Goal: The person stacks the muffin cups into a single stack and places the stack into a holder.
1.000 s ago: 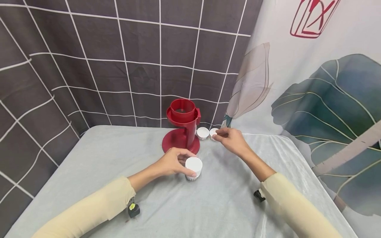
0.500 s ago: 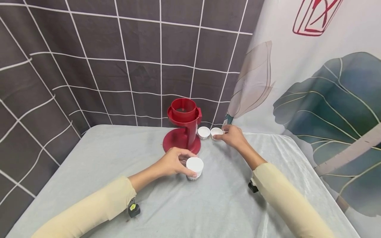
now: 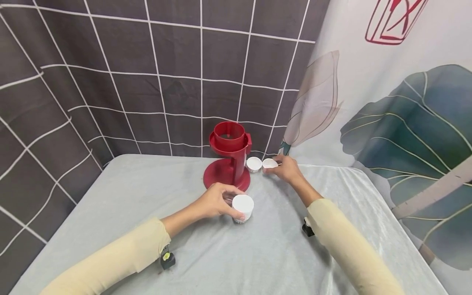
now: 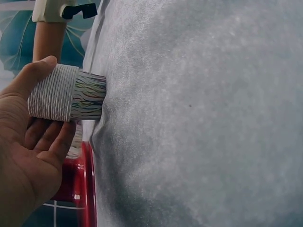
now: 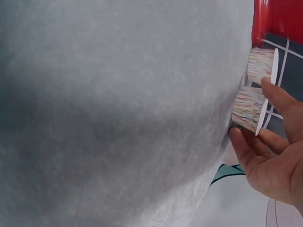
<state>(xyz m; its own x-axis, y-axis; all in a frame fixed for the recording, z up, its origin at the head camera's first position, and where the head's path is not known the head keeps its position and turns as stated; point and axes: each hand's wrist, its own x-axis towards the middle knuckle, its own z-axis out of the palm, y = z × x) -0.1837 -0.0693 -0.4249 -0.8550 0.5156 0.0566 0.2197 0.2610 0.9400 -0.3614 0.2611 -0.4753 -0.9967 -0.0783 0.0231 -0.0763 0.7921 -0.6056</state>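
My left hand (image 3: 215, 200) grips a stack of small nested paper cups (image 3: 243, 208), thumb on the near side and fingers behind. In the left wrist view the stack (image 4: 54, 92) shows many white ribbed rims above a streaky coloured body that points down to the cloth. Farther back, my right hand (image 3: 289, 169) has its thumb and fingers around a single paper cup (image 3: 269, 163), which stands upright at the table's far edge. The right wrist view shows that cup's streaked side (image 5: 248, 108) between thumb and fingers. Another paper cup (image 3: 253, 165) stands just left of it.
A red stand (image 3: 239, 168) with a round base and an open ring on top stands at the back, left of the two single cups. Grey cloth (image 3: 147, 184) covers the table. Behind hang a dark gridded curtain (image 3: 177, 94) and a white leaf-patterned one.
My right fingers have settled around the far cup, more of which now shows, and the right forearm has swung left. My left hand holds the stack in about the same place.
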